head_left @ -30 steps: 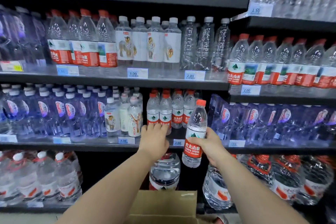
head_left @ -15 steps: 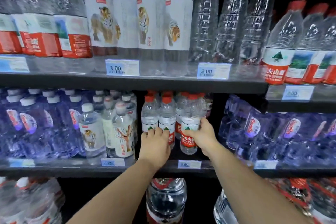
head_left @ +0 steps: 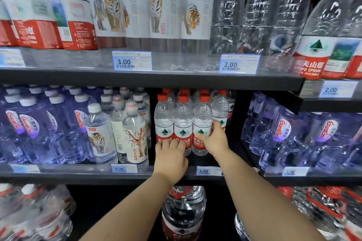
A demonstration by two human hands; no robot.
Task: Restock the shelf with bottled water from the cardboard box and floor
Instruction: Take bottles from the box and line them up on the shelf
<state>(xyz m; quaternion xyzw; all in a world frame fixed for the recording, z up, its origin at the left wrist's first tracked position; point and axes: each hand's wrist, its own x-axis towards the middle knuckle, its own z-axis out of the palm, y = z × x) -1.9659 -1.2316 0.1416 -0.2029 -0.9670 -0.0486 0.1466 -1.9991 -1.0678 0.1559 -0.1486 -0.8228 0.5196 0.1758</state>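
on the middle shelf, from the left: stood blue-tinted packs, then tiger-label bottles; pressed left hand, fingers loose, holding nothing, against two front red-cap bottles; wrapped right hand round third bottle, upright, touching their right side; beyond, dark gap, more blue packs.

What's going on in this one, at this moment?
A person is restocking red-capped water on the middle shelf. The right hand grips the rightmost front bottle, which stands upright on the shelf. The left hand rests its fingers against the two neighbouring bottles beside it.
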